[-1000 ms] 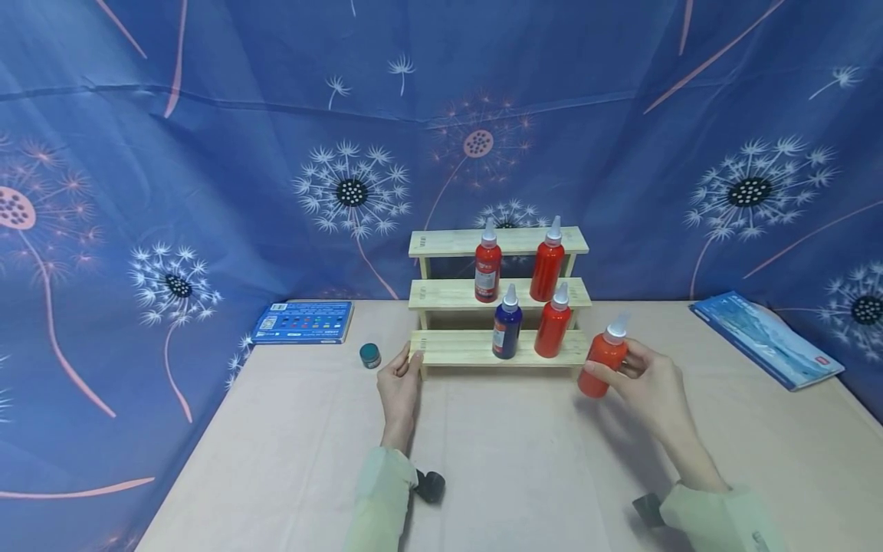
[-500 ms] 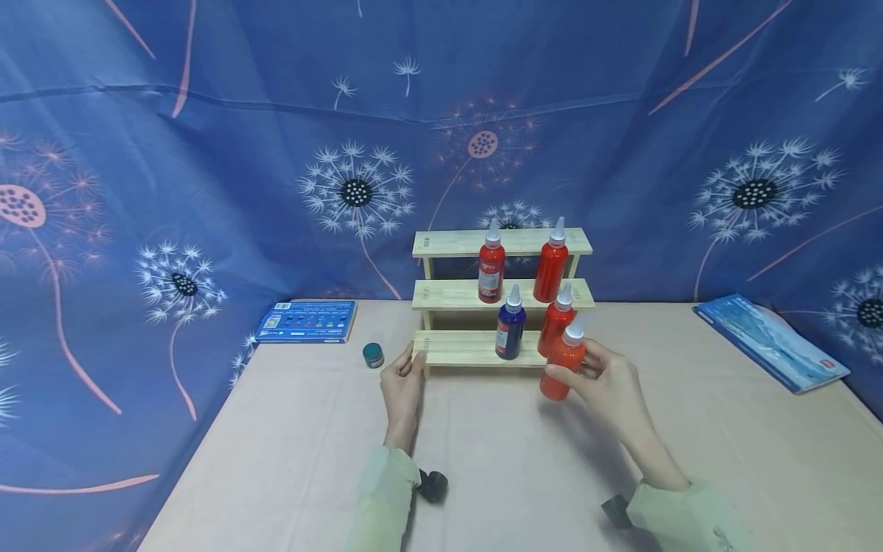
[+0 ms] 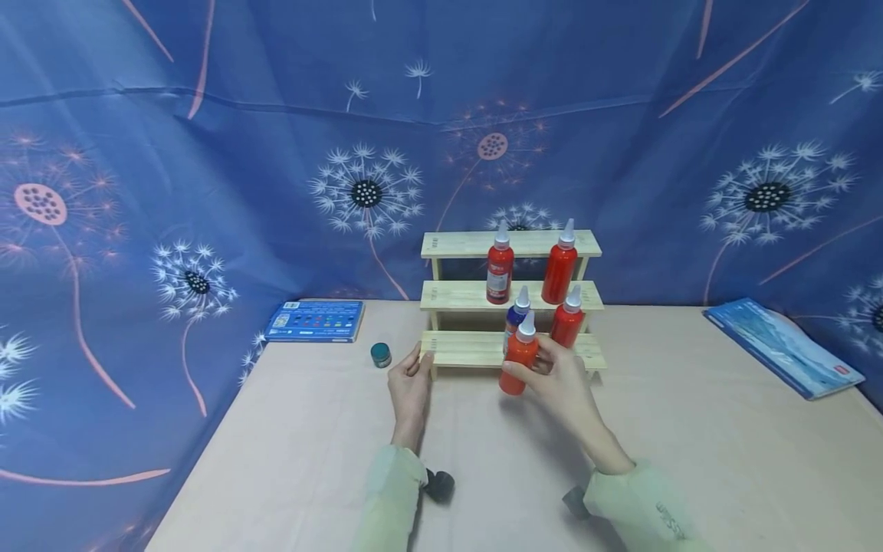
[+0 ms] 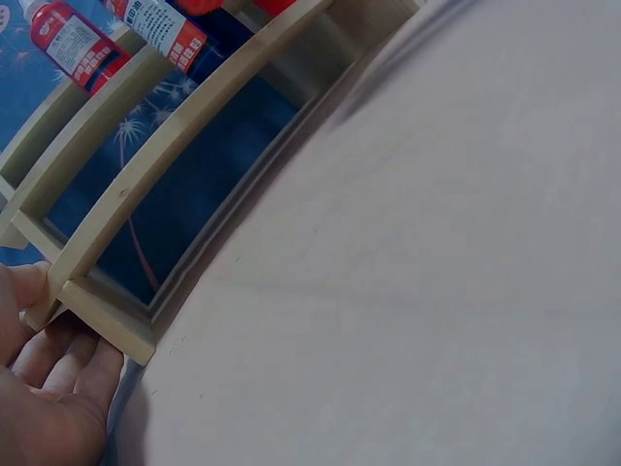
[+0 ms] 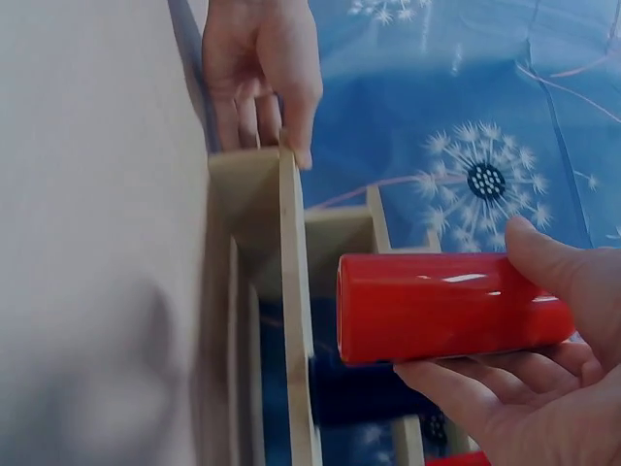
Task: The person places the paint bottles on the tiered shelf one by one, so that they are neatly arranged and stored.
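Observation:
A three-tier wooden display rack stands on the table. My left hand grips the left end of its lowest tier, the thumb against the plank's edge in the left wrist view. With my right hand I hold an orange-red squeeze bottle between thumb and fingers, its pale pointed cap up. It is in front of the lowest tier and partly covers a dark blue bottle there. Right of that one is a red bottle on the same tier. Two more red bottles stand on the middle tier.
A small jar with a teal lid sits left of the rack. At the back left lies a blue box or book, and a blue-white booklet lies at the right. Dandelion-print cloth hangs behind the table.
My right hand has carried the orange-red bottle leftward, from beyond the rack's right end to in front of the blue bottle. My left hand keeps its grip on the rack. The view has shifted slightly.

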The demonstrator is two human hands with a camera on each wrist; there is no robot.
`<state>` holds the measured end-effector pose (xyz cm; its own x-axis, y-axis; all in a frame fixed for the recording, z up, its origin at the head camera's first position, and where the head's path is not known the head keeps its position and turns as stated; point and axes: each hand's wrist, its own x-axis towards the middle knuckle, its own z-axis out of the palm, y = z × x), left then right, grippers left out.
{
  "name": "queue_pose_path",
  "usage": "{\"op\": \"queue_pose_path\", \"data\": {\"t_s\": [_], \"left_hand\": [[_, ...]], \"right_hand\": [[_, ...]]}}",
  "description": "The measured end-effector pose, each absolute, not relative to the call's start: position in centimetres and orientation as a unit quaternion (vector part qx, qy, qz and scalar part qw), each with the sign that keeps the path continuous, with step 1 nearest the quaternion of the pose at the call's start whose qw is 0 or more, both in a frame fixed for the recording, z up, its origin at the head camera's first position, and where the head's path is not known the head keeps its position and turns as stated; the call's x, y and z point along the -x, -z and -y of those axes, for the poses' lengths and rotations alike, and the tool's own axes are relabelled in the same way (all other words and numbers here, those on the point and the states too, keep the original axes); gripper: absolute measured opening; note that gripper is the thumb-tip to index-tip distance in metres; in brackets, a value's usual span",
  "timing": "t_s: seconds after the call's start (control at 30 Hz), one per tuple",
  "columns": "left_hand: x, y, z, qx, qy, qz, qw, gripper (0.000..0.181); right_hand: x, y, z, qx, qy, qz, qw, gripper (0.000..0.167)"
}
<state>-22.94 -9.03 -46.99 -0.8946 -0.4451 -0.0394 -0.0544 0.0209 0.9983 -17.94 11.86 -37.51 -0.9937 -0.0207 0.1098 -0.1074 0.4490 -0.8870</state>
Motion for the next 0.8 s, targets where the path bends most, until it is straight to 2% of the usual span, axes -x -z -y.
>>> {"op": "queue_pose_path", "data": {"t_s": [0.43,0.8], "left_hand": [[22.9,47.1,9.1,-0.173,0.671,0.704,0.153,0.036],[23.2,47.2,9.2,-0.172,0.669,0.705,0.162,0.033]], "right_hand": [[20.3,38.2,-7.5,-0.06,-0.552,0.829,0.06,0.05],[22.7,38.6,-5.6,-0.061,-0.572,0.814,0.077,0.048]]}}
